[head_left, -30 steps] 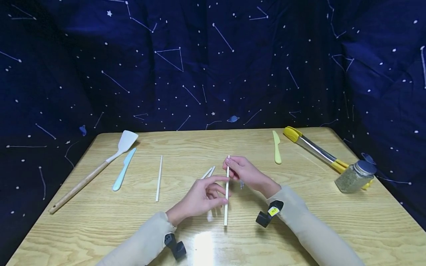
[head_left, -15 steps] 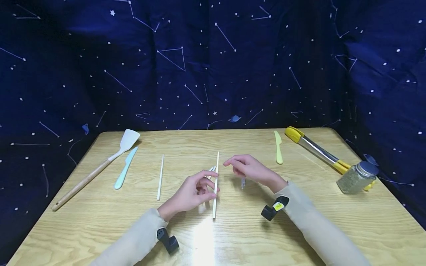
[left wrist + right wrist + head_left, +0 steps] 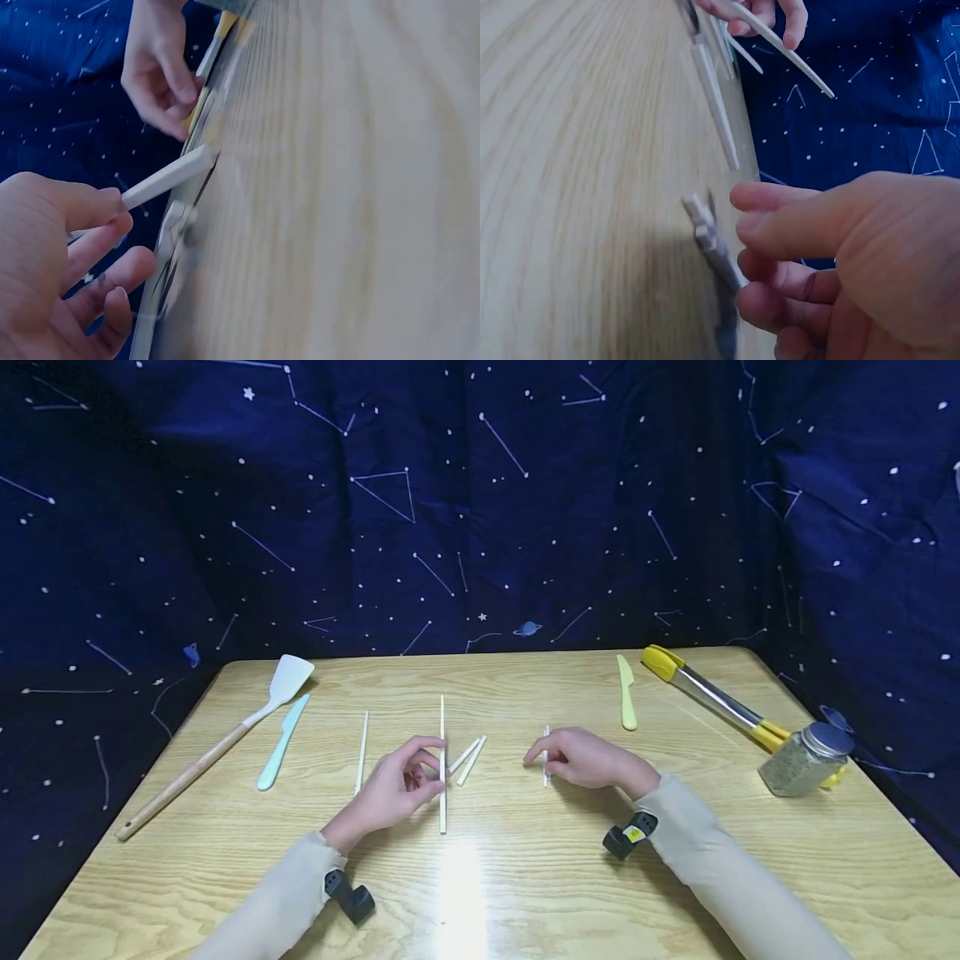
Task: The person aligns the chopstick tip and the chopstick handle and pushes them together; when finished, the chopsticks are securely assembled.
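Observation:
My left hand [image 3: 397, 783] pinches a long white chopstick [image 3: 442, 812] between thumb and fingers, raised over the table. In the left wrist view the chopstick's thick square end [image 3: 169, 178] sticks out past the thumb. A second chopstick [image 3: 362, 747] lies to the left, partly behind this hand. Two short white sticks [image 3: 472, 762] rest just right of the held chopstick. My right hand [image 3: 588, 760] hovers, fingers loosely bent, over a few short pale sticks [image 3: 545, 775]. In the right wrist view these pale sticks [image 3: 709, 232] lie beside the fingertips, not gripped.
On the left lie a white spatula [image 3: 258, 714] with wooden handle and a light blue knife [image 3: 281, 743]. A yellow knife [image 3: 626, 697], yellow-tipped tongs [image 3: 712, 695] and a jar of dried herbs [image 3: 802, 762] are on the right. A starry cloth [image 3: 480, 527] hangs behind.
My left hand has carried the chopstick leftward, uncovering the two short sticks. The right hand has let go of the chopstick and moved right, lowering over the pale sticks.

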Available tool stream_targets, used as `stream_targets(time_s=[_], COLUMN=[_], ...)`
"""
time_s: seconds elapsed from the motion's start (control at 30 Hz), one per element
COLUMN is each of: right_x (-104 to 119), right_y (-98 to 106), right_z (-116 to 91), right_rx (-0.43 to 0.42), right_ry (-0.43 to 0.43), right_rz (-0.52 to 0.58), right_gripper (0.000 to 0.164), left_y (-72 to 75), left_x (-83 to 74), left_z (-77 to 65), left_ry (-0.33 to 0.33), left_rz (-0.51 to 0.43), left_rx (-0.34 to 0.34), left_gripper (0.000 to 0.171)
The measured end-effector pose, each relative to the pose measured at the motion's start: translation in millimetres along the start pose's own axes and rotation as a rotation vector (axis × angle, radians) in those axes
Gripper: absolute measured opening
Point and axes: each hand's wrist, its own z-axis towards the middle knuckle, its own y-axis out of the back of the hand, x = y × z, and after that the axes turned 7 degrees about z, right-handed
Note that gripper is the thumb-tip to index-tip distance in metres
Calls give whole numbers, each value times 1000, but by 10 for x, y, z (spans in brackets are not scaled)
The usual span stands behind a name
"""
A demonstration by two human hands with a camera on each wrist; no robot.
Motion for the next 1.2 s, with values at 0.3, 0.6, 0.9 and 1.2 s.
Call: stream_targets(time_s=[0.3,0.6,0.9,1.2], right_x=[-106,-120,-165,-135], right_y=[-3,-6,-45,-55], right_z=[5,-26,-23,17], right_rx=[56,52,5,-23], right_ry=[32,54,65,71], right_rz=[42,57,52,13], right_gripper=[23,22,20,13], left_y=[208,253,243,317], left_x=[125,158,168,158], left_z=[-45,-79,-99,-104], left_ry=[55,30,23,68], left_rz=[104,430,555,605], left_rx=[-27,23,86,89], left_gripper=[46,39,46,52])
